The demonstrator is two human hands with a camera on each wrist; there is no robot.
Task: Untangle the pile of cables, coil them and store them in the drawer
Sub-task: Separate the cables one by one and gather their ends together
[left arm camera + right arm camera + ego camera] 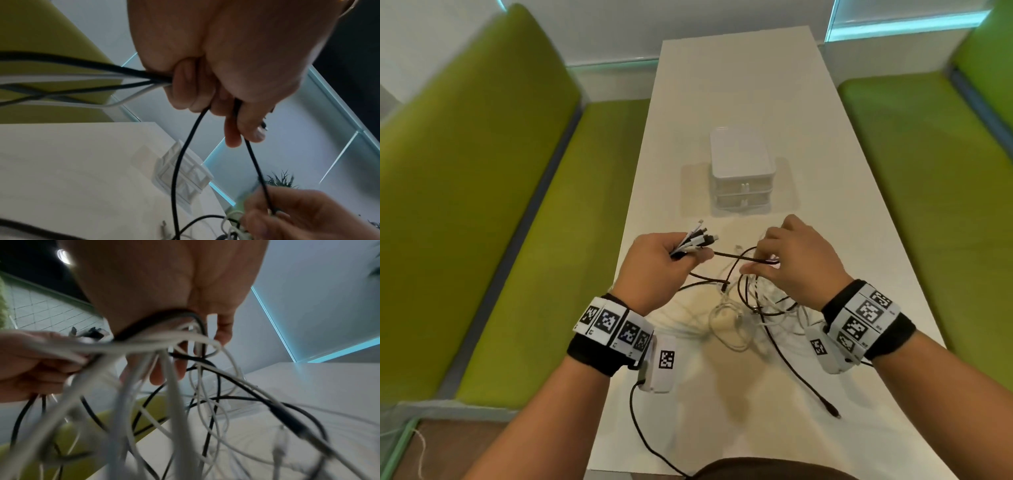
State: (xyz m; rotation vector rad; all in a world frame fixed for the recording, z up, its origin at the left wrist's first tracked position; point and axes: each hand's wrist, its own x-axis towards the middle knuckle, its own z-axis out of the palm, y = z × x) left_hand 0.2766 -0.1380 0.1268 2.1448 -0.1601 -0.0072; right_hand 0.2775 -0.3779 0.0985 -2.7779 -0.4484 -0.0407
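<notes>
Benches [493, 192] come first by size: two green upholstered ones, one along each long side of one white table [743, 85]. On that table, toward its middle, stands one small white drawer unit [741, 171] with two drawers stacked one above the other, both closed, each with a small pull at the front. It sits on a pale mat, well apart from the hands.

Nearer the person lies the pile of cables [739, 308], white and black strands looped over one another on the tabletop; the strands cross too much for an exact count. One black cable [801, 377] trails out of the pile toward the near right corner, its plug lying on the table.

Two hands are raised just above the pile, each wrist wearing one band of black-and-white markers. The left hand [657, 263] has its fingers curled round a bundle of cable ends [697, 238], with roughly half a dozen white and black plugs fanning out past the thumb. The right hand [794, 257] has its fingers bent down into the tangle, hooking several white and black loops, as the right wrist view shows. One thin black strand runs taut between the two hands.
</notes>
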